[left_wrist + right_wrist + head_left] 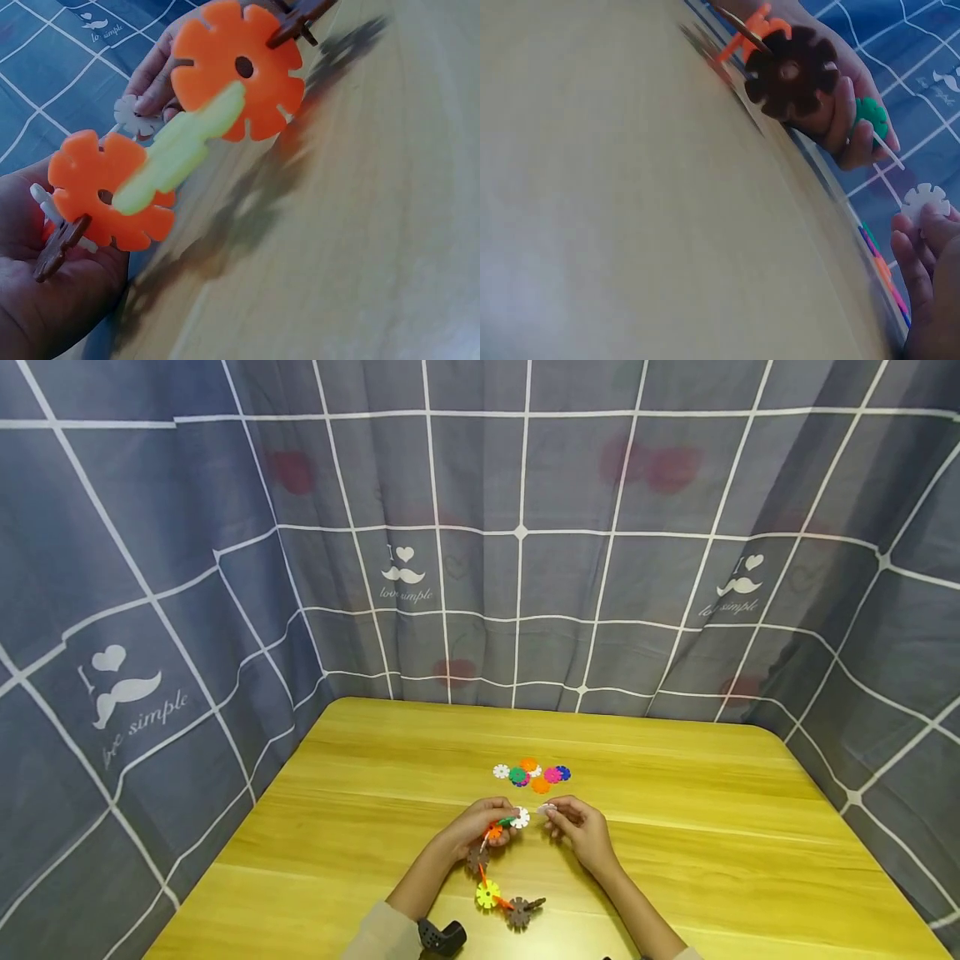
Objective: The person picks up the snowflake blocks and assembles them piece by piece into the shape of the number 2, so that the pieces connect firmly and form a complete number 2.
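Observation:
My left hand [474,823] holds a chain of slotted plastic flower discs near its upper end. There a green disc [871,114] sits at the fingertips, joined to a white disc [520,817]. Below the hand the chain runs down through brown, orange and yellow discs [487,894] to a brown disc [518,913]. Close up in the left wrist view, two orange discs [214,56] flank a yellow disc [169,161] seen nearly edge-on. Between thumb and fingers my right hand [587,833] pinches a separate white disc [922,201], a small gap away from the chain's white one.
Beyond the hands lies a loose cluster of several discs, among them a green disc [517,774], a pink disc [552,775] and an orange disc [540,786]. The wood-grain table [337,827] is bordered by a grey-blue checked curtain [480,568].

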A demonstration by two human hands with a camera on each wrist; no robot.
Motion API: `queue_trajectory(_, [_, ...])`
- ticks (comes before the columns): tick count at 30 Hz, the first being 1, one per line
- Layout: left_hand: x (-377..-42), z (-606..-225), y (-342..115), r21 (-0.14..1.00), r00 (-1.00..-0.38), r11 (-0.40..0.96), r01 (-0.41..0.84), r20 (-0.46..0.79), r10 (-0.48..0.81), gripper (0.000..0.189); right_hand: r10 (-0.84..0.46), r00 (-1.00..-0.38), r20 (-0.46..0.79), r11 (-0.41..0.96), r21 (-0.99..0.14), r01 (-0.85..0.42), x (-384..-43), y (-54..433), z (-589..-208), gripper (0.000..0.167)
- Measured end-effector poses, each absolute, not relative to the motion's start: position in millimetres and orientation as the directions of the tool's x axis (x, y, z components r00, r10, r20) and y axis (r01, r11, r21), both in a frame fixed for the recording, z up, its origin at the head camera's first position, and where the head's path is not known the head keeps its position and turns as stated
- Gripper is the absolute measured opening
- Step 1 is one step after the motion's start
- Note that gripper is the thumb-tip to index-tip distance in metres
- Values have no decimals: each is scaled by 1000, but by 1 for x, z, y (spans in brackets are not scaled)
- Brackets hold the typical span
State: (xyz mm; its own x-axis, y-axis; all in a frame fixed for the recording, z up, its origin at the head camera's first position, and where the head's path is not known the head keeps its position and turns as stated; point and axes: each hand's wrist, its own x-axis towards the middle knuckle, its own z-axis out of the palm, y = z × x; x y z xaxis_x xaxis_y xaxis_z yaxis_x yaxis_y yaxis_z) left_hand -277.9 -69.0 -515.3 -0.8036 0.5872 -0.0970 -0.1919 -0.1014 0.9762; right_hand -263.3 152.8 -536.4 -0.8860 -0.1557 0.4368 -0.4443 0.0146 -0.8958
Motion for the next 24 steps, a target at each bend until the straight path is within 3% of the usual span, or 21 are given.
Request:
queue_trajectory(8, [-278, -513, -70, 978, -799, -66, -199, -122, 589, 16, -196, -877, 439, 8, -893, -449, -248, 141, -518, 10])
queue_trajectory(17, [-278, -513, -71, 984, -793, -26, -177, -127, 596, 19, -267, -785, 559, 21, -811, -584, -243, 134, -511, 7])
queue_trajectory(24, [-277, -511, -69, 982, -785, -8, -187, -145, 603, 19, -288, -686, 668, 159, -674, -722, -241, 134, -509, 10])
